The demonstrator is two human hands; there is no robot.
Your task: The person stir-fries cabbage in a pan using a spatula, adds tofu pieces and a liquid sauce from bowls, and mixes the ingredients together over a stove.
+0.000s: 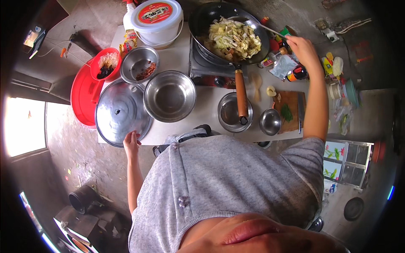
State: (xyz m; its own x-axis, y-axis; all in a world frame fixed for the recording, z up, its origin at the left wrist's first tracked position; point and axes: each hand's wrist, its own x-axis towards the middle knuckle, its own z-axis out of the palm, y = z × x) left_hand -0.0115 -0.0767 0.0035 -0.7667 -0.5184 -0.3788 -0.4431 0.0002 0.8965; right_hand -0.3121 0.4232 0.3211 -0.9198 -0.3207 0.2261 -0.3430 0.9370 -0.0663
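My right hand [300,47] grips the handle of a long metal cooking utensil [272,30], whose far end lies among chopped cabbage [234,39]. The cabbage is heaped in a black wok [202,22] on a gas stove [202,71]. Its wooden handle [241,95] points towards me, over a steel bowl [226,112]. My left hand [131,142] hovers by the near rim of a round metal lid [117,110], fingers loosely bent and holding nothing visible. Whether it touches the lid, I cannot tell.
An empty steel bowl [170,96], a bowl of peanuts [140,63], a red basin [82,95] and a white bucket [156,25] stand at left. At right lie a cutting board [284,126] with chopped greens, a knife [300,112], a ladle [270,121] and seasoning bottles [297,73].
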